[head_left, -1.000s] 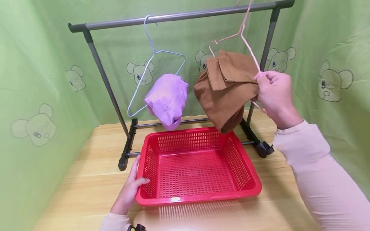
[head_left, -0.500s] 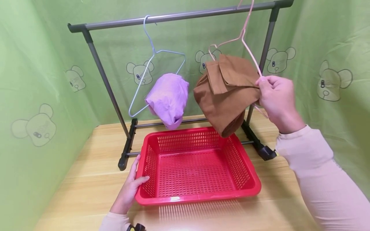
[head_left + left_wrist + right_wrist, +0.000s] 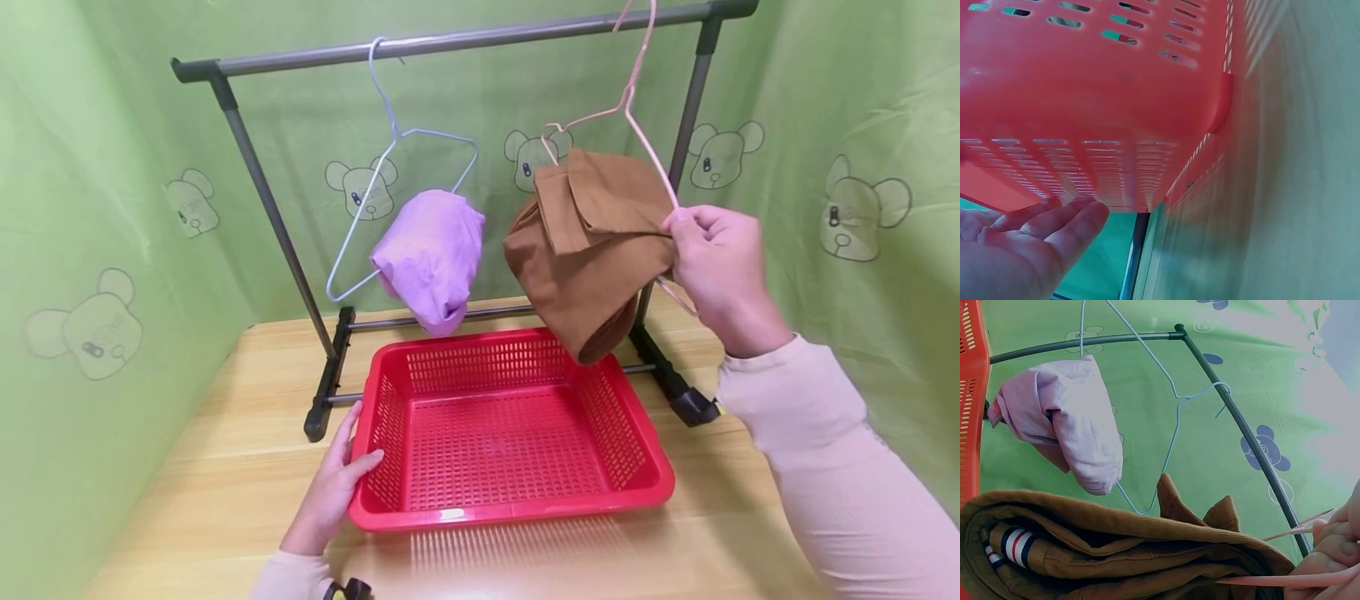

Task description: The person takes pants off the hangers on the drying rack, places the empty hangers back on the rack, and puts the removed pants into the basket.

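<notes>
Green curtain (image 3: pixel 90 208) backed the setup. Folded brown garment (image 3: pixel 592 250) hung on pink hanger (image 3: pixel 1266 580), above red basket (image 3: pixel 510 511); judged soft, light, best held by edge. Right hand (image 3: pixel 716 271) pinched cloth and hanger; left hand (image 3: pixel 326 496) gripped basket rim.

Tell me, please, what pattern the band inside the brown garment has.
The band has dark, white and red stripes, clearest in the right wrist view.
</notes>
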`<state>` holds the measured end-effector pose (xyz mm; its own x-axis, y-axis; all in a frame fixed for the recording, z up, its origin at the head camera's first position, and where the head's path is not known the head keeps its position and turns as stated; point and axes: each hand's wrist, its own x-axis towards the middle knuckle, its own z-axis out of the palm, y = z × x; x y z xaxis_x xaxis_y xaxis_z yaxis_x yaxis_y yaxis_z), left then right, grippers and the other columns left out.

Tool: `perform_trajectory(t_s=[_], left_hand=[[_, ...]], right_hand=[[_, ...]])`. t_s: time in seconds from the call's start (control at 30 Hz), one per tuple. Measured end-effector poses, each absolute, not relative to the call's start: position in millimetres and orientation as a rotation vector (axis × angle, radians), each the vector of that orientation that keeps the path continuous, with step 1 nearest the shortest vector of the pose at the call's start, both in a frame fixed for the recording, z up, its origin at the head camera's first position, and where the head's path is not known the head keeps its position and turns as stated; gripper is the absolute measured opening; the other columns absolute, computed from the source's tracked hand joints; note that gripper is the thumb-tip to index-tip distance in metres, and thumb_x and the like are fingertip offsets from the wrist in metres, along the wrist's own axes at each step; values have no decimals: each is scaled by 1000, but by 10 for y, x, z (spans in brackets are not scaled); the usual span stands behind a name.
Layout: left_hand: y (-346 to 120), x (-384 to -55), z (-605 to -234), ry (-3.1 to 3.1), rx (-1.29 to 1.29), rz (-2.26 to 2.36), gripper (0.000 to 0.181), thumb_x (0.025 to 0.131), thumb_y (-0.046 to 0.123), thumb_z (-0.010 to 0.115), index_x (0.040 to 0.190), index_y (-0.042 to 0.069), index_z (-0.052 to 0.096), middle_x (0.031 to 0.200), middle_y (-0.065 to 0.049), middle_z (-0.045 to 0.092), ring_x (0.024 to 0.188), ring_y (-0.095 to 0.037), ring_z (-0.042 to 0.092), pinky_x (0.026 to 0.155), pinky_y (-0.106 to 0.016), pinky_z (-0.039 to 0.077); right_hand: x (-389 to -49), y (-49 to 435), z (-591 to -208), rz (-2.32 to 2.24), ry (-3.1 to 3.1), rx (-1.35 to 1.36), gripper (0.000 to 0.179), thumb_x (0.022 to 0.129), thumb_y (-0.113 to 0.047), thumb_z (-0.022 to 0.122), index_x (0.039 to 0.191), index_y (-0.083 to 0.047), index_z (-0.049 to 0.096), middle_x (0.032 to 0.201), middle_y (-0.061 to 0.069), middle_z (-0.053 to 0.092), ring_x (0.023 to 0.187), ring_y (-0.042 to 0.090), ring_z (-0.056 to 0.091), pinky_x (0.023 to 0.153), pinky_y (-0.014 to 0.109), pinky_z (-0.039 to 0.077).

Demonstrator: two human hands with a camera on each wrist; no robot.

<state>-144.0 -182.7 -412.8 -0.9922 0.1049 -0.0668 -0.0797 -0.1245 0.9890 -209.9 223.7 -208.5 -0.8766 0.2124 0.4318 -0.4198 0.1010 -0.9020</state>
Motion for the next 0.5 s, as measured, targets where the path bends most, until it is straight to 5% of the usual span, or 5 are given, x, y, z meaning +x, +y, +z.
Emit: perform_trajectory(t_s=[0.2, 0.5], left_hand=[[-1846, -1449, -4087, 2076, 18, 2195, 74, 96, 1, 52, 156, 21, 13, 140, -29, 41, 113, -46, 56, 82, -51, 54], [-1921, -1432, -3896, 2414, 119, 1970, 79, 96, 15, 61, 155, 12, 8, 157, -20, 17, 139, -44, 27, 103, -51, 36]], right_hand=[[-2061, 2232, -2090, 1877, -1885, 230, 21, 99, -9, 53, 87, 3, 66, 53, -2, 46, 40, 6, 36, 35, 19, 26], [-2004, 2218, -2088, 1989, -1847, 273, 22, 99, -8, 53, 85, 4, 65, 53, -1, 45, 38, 6, 32, 35, 20, 23]])
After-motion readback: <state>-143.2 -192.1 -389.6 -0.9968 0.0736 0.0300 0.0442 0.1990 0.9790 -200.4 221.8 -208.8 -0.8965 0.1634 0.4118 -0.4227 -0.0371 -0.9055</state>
